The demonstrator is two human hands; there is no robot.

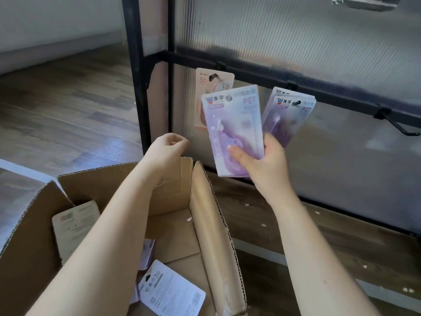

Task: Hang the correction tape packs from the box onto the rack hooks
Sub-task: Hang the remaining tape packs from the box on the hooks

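Box (205, 224) nearest, at 6 o'clock, flaps open, a few packs left inside. Left hand (168, 149) above box rim, fingers loosely curled, holding nothing. Right hand (262, 163) pinches purple pack (232, 131) by bottom edge, thumb on front, fingers behind; long axis upright, hang hole at 12 o'clock from grip. Purple hook (296, 103) with hung packs at 1 o'clock from hole, near. Right hand closer; likely next: lift, shift hole toward hook tip. Pink pack (205, 79) hangs behind at 11 o'clock. Bare hook (401, 128) at 3 o'clock, farther.
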